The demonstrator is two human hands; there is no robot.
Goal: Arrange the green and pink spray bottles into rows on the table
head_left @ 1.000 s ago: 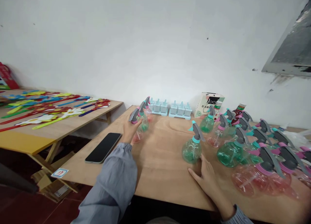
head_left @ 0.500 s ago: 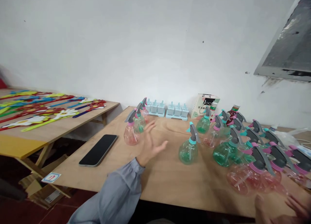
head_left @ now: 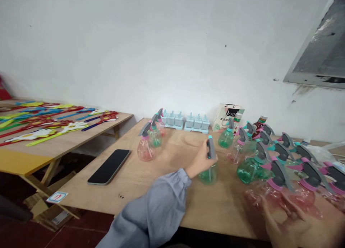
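Note:
My left hand (head_left: 201,161) is closed around the neck of a green spray bottle (head_left: 208,174) with a grey trigger head, standing near the middle of the table. At the lower right, my right hand (head_left: 288,219) is blurred, its fingers around the lower part of a pink spray bottle (head_left: 269,192) with a pink collar. Another pink spray bottle (head_left: 303,192) stands just right of it. Several more green and pink ones crowd behind, among them a large green spray bottle (head_left: 249,170). On the left side stands a pink spray bottle (head_left: 145,149), with two others behind it.
A black phone (head_left: 109,167) lies on the wooden table (head_left: 161,169) at left. Pale blue ice-pop moulds (head_left: 196,123) and a printed box (head_left: 226,115) stand along the wall. Across a gap, a second table (head_left: 67,144) carries colourful hand-shaped items (head_left: 48,124).
My left hand has moved right and closed on the green spray bottle. My right hand has come up and left to the front pink spray bottle, which has shifted slightly left.

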